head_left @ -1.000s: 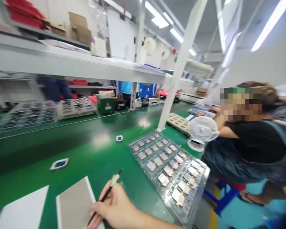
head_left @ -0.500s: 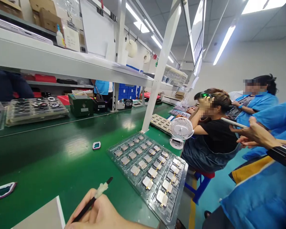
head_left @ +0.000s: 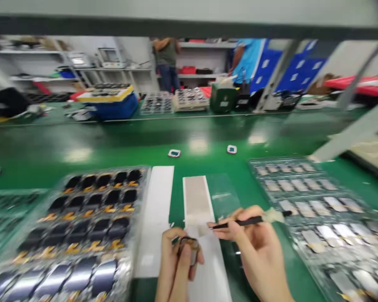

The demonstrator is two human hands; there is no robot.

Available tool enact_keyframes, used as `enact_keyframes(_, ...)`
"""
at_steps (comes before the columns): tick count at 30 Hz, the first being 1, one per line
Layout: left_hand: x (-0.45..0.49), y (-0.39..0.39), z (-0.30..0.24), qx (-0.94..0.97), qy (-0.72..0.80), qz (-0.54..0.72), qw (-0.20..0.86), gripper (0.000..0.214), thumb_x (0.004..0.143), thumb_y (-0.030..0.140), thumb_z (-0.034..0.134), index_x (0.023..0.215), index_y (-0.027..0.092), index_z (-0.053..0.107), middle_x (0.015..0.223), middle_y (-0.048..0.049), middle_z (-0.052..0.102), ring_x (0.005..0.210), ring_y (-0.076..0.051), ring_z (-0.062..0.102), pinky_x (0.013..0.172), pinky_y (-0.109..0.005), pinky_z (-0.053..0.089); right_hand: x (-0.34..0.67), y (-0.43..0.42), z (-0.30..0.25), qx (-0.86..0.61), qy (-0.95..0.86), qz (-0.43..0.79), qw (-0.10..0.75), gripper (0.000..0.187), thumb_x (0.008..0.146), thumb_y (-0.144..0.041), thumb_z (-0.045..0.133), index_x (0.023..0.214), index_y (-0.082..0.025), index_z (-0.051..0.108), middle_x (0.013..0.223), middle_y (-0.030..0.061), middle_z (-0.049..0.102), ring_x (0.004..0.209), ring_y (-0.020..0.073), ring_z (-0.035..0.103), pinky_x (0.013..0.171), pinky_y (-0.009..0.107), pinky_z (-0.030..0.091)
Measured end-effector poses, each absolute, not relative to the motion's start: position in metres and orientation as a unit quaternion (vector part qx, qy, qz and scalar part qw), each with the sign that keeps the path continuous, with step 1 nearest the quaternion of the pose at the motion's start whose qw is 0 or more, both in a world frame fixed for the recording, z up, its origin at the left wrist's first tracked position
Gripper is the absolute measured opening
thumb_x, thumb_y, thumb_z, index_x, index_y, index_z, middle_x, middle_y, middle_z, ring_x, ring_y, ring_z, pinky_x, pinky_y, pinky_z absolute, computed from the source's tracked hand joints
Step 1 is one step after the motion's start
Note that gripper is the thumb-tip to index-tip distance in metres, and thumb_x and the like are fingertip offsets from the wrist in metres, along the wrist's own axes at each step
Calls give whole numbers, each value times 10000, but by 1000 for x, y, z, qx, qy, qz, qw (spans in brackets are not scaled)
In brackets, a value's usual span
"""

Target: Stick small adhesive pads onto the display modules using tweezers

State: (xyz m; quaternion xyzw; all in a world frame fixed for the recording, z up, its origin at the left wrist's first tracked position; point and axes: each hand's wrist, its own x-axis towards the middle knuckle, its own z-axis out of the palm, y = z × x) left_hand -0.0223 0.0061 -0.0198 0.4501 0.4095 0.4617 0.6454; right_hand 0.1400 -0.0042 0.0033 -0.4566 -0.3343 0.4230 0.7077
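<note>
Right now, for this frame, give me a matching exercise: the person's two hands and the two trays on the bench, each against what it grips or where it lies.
Column one:
1. left hand
2. right hand
3. tray of dark parts with gold tabs
4. clear tray of pale pads

Column two:
A. grips a black stick with a white tuft
B. lies left of the white strips
C. lies right of the white strips
D. grips a small dark piece with a gold-coloured edge

Pairs: 1-D, 2-A, 3-B, 4-C.

head-worn | faces forward, down | over green workbench [head_left: 82,138] | near left hand [head_left: 178,262], right hand [head_left: 255,247]
</note>
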Motion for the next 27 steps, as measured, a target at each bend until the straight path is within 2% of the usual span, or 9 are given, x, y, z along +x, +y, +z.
enact_keyframes(3, -16, 7, -23, 396, 375, 468, 695, 319, 970, 532, 583, 1019, 242, 460, 621, 30, 637, 403, -82, 443, 428, -191, 315, 129, -12, -6, -449, -371, 423, 694, 116, 948, -244, 677, 969, -267, 566, 881, 25, 644, 878, 242, 764, 743, 350, 680)
enact_keyframes(9, -13, 4, -29, 348, 320, 506, 721, 394, 913, 600, 626, 1026, 257, 469, 712, 14, 672, 486, -94, 466, 502, -193, 316, 112, -21, -12, -456, -384, 408, 691, 132, 969, -180, 628, 981, -297, 568, 874, 31, 655, 895, 232, 758, 679, 297, 664)
enact_keyframes(19, -10, 2, -24, 355, 355, 504, 703, 312, 977, 542, 560, 1024, 267, 420, 692, 51, 668, 487, -84, 464, 545, -199, 362, 94, -21, -8, -485, -319, 392, 713, 126, 949, -244, 683, 935, -274, 561, 875, 36, 679, 914, 229, 743, 736, 326, 635)
enact_keyframes(23, -12, 0, -20, 339, 389, 488, 704, 375, 945, 575, 598, 1012, 247, 428, 725, 14, 695, 525, -99, 485, 559, -218, 366, 98, -21, -9, -466, -347, 398, 710, 115, 964, -176, 644, 954, -268, 577, 896, 37, 693, 919, 223, 746, 722, 306, 634)
enact_keyframes(27, -12, -1, -16, 334, 416, 486, 692, 392, 929, 579, 624, 1015, 240, 447, 732, 3, 696, 568, -114, 502, 583, -239, 375, 109, -19, -14, -434, -412, 407, 690, 185, 979, -101, 585, 1003, -284, 568, 926, 29, 714, 919, 215, 756, 740, 298, 641)
